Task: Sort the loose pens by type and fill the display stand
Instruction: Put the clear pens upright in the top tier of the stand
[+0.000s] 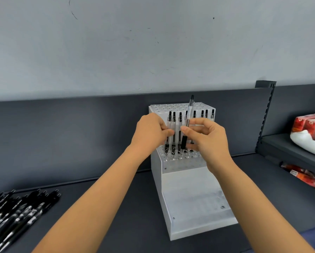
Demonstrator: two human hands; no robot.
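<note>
A dark grey shelf (131, 207) with a raised back panel carries everything here. A white stepped display stand (193, 198) sits on it, close against the back panel. Well to the left of the stand, at the shelf's front edge, lies a heap of loose black pens (16, 214). Right of the stand, past an upright post, red packets (302, 175) lie on the surface beneath a higher shelf (288, 147) bearing a red-and-white pack (312, 132).

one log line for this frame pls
right hand: pinches clear pen, tip at middle-tier hole | left hand: fingers on seated pens | display stand: lower tiers unfilled | loose black pens: left on shelf
</note>
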